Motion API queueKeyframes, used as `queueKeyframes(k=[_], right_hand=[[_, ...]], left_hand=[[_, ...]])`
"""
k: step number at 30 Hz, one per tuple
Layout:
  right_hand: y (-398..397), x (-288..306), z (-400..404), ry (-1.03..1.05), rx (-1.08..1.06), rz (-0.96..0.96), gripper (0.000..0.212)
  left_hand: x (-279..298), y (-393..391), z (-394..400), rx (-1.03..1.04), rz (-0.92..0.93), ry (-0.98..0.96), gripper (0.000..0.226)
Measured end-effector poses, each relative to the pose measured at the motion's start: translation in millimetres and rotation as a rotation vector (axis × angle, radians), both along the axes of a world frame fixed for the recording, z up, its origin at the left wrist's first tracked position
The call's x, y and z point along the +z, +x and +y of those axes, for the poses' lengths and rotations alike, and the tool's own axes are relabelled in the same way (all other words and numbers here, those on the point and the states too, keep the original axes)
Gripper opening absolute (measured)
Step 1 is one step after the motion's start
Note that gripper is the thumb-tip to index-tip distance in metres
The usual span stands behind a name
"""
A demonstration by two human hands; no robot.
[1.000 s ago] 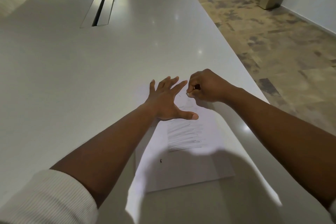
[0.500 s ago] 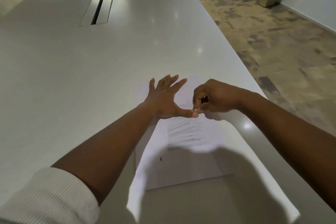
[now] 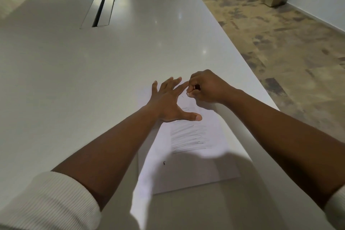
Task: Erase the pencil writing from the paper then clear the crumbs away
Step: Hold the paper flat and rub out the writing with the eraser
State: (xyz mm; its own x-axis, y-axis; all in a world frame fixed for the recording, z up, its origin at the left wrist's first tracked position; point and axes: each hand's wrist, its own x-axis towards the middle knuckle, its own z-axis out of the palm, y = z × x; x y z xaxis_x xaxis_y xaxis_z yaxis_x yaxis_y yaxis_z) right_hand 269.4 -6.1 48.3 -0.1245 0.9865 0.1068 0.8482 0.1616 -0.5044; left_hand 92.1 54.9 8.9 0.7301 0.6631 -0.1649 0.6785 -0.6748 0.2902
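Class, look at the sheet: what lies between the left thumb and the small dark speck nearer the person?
In the head view, pencil scribbles on the paper fill most of that stretch, then bare paper before the speck.

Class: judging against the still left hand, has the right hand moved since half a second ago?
Yes. The right hand moved away from the thumb toward the fingertips of the left hand, up the paper.

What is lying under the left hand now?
The paper lies under the left hand, on the table. Any writing beneath the palm is covered.
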Motion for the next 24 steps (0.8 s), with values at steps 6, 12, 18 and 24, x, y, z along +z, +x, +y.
queueKeyframes(k=[6,12,18,24], right_hand=[[7,8,-19,-0.211,0.091,0.017,0.005],[15,14,-30,-0.363,0.117,0.011,0.006],[8,7,-22,-0.201,0.042,0.020,0.002],[-5,0,-5,0.023,-0.007,0.002,0.004]], left_hand=[[1,0,0,0.008,0.000,-0.005,0.139],[0,0,-2,0.016,0.005,-0.015,0.146],[1,0,-2,-0.005,0.023,-0.029,0.148],[3,0,0,-0.030,0.055,-0.046,0.149]])
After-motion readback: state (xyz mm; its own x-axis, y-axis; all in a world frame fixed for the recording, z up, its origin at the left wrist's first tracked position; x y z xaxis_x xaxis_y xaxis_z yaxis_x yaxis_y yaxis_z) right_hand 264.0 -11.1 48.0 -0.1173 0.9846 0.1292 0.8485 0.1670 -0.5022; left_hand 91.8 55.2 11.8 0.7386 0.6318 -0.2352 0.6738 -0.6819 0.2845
